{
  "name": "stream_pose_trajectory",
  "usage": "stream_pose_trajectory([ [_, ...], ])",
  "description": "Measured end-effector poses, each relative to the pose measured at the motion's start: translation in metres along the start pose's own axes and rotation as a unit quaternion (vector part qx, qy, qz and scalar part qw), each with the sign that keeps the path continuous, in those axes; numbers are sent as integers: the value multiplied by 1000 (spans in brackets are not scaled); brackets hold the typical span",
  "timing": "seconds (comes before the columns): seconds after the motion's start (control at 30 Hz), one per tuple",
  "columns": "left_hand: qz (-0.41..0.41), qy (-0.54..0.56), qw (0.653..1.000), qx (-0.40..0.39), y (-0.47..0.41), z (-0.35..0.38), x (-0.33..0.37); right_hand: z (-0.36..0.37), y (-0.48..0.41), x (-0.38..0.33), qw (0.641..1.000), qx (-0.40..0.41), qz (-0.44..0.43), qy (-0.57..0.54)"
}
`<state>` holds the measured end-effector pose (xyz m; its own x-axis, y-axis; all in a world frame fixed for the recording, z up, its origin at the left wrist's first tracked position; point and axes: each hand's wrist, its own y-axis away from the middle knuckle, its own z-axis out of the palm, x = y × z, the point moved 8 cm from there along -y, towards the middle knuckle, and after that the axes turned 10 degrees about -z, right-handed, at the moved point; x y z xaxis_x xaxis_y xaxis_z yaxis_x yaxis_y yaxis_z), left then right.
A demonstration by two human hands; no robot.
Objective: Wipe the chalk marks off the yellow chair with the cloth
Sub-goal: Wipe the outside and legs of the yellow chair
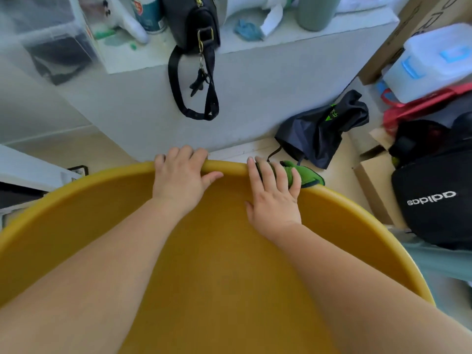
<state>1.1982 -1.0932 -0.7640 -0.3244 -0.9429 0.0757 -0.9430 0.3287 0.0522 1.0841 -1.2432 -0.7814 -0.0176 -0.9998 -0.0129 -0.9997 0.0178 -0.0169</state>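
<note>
The yellow chair (219, 251) fills the lower half of the view, its curved top rim running from left to right. My left hand (180, 178) grips the rim at its middle, fingers curled over the far edge. My right hand (274, 195) lies just to the right, pressing a green cloth (306, 175) flat against the rim; the cloth sticks out past my fingers on the right. No chalk marks show on the visible yellow surface. Both forearms cover much of the chair's inner face.
A grey ledge (255, 72) stands right behind the chair, with a black bag (194, 24) whose strap hangs down its face. On the floor to the right lie a dark sack (321, 129), a black Adidas bag (431, 200) and cardboard boxes (370, 180).
</note>
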Motion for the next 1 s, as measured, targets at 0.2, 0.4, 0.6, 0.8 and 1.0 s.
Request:
stream_pose_trajectory([
  [0.2,-20,44,999,-17,-9,1,-22,1,-27,-2,1000,-10,-22,-9],
  [0.4,-76,18,997,-26,-5,2,-28,0,-36,-3,996,-4,-83,-32],
  [0.6,-214,5,976,-44,3,12,-28,-1,-57,-2,986,-8,-158,-52],
  [0.8,-188,31,981,-25,-36,0,-38,0,-90,3,988,19,-143,-48],
  [1.0,-178,21,984,-2,-61,-8,-60,2,-128,-10,987,40,-150,-47],
])
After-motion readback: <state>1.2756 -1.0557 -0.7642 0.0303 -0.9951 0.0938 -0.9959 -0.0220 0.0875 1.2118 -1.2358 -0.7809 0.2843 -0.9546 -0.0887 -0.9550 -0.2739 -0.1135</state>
